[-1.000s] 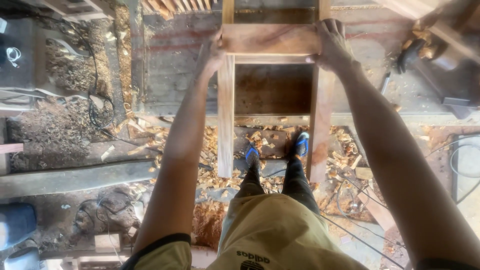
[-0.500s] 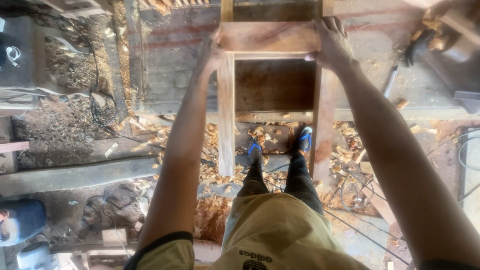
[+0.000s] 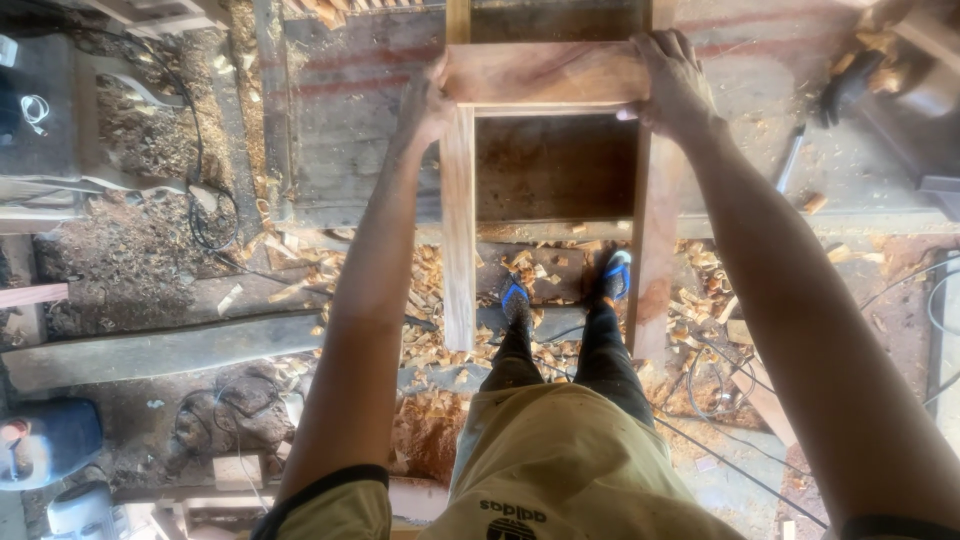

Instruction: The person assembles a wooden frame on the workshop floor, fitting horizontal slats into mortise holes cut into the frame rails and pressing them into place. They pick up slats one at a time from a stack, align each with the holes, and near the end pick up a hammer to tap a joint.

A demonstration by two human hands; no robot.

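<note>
I look straight down at a reddish wooden frame (image 3: 545, 75) made of a crosspiece and two long legs (image 3: 458, 230). It rests against the edge of a worn workbench (image 3: 340, 120). My left hand (image 3: 428, 100) grips the left end of the crosspiece. Over the right end, my right hand (image 3: 675, 82) is closed where the crosspiece joins the right leg (image 3: 655, 250). Both arms are stretched out in front of me. Below, my feet in dark shoes with blue trim (image 3: 515, 295) stand between the two legs.
Wood shavings (image 3: 450, 290) and offcuts litter the floor, with black cables (image 3: 210, 210) running through them. A long grey plank (image 3: 160, 350) lies to the left. A power tool (image 3: 850, 85) sits on the bench at upper right. A blue and white container (image 3: 45, 445) stands at lower left.
The frame and both hands sit slightly lower in view as the camera shifts. My grip on the crosspiece is unchanged.
</note>
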